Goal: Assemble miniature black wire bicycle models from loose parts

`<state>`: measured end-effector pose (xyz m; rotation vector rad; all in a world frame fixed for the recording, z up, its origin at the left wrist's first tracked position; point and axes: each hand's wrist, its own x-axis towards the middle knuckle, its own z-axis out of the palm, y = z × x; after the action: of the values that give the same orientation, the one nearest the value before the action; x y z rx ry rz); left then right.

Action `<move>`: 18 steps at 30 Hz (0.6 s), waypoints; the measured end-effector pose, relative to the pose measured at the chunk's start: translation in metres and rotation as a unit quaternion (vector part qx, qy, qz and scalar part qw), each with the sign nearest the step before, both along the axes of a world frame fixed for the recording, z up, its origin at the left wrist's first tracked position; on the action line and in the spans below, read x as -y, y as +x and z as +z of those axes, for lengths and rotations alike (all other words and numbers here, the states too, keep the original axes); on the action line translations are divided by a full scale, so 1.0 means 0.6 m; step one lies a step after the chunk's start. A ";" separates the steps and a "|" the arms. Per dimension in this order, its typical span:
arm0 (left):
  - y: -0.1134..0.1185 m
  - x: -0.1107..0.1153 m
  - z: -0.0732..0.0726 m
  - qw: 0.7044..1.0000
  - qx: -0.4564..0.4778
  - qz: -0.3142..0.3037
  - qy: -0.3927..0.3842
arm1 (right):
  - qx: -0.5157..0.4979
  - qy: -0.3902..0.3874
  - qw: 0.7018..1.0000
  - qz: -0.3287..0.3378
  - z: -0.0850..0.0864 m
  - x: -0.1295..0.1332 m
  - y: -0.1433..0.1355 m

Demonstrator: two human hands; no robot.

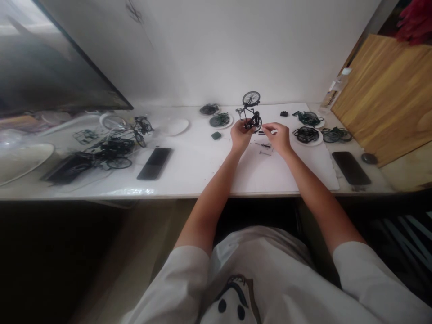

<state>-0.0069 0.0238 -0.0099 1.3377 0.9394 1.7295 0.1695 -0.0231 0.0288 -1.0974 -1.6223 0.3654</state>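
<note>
A small black model bicycle [250, 112] is raised above the white table, tilted with one spoked wheel up and the other down. My left hand [241, 133] is closed around its lower part. Close to the lower wheel, my right hand [278, 136] has thumb and fingertips pinched together; whatever is between them is too small to make out. Below the hands lie a few small tools and parts [265, 146] on a white sheet [280, 173]. A small green block [216, 135] rests left of my left hand.
Plates of dark model parts stand behind left [231, 122] and at right [319, 140]. Phones lie at left [154, 163] and right [351, 168]. Several model bicycles [116, 150] crowd the left side. A bottle [334, 92] leans by a wooden board [388, 99].
</note>
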 end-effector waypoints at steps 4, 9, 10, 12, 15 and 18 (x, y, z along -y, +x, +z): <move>0.001 0.001 0.001 1.000 -0.001 -0.002 0.001 | 0.011 -0.014 1.000 -0.008 0.001 0.002 -0.001; 0.001 0.001 -0.001 1.000 -0.009 -0.007 0.000 | 0.011 -0.026 1.000 -0.010 0.005 0.006 -0.003; 0.001 0.001 -0.002 1.000 -0.012 -0.008 0.001 | 0.008 -0.028 1.000 -0.012 0.006 0.007 -0.003; 0.001 0.001 -0.003 1.000 -0.015 -0.009 0.004 | 0.003 -0.032 0.999 -0.017 0.008 0.008 -0.003; 0.001 0.002 -0.003 1.000 -0.019 -0.012 0.006 | 0.002 -0.039 0.999 -0.020 0.011 0.010 -0.002; 0.002 0.005 -0.001 1.000 -0.019 -0.015 -0.001 | 0.008 -0.041 0.999 -0.017 0.012 0.011 -0.001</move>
<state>-0.0056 0.0209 -0.0102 1.3814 0.9362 1.6856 0.1688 -0.0295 0.0357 -1.1915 -1.6117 0.4045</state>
